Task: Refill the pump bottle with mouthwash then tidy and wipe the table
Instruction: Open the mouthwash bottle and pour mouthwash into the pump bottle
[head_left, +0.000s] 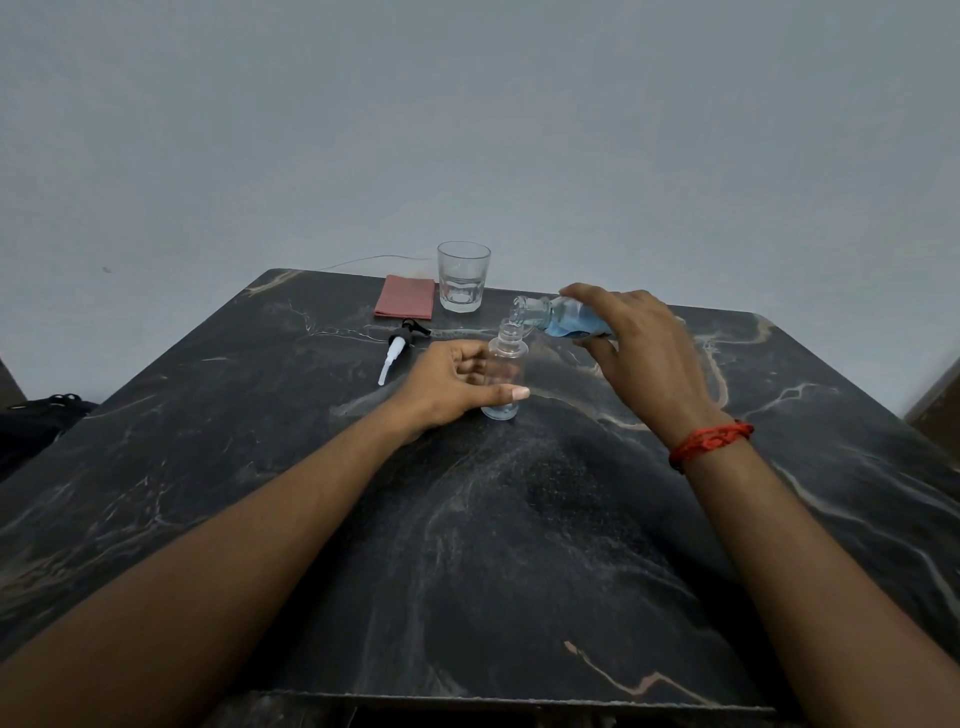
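A small clear pump bottle stands upright and uncapped on the dark marble table. My left hand wraps around its lower body. My right hand holds a mouthwash bottle with blue liquid, tipped nearly flat, its open mouth just above the pump bottle's neck. The pump bottle looks almost empty, with a little liquid at its base. The pump head, black top and white tube, lies on the table to the left.
A folded reddish cloth lies near the far edge. Beside it stands an empty drinking glass. A thin wire runs behind the table by the grey wall. A dark object sits off the left edge.
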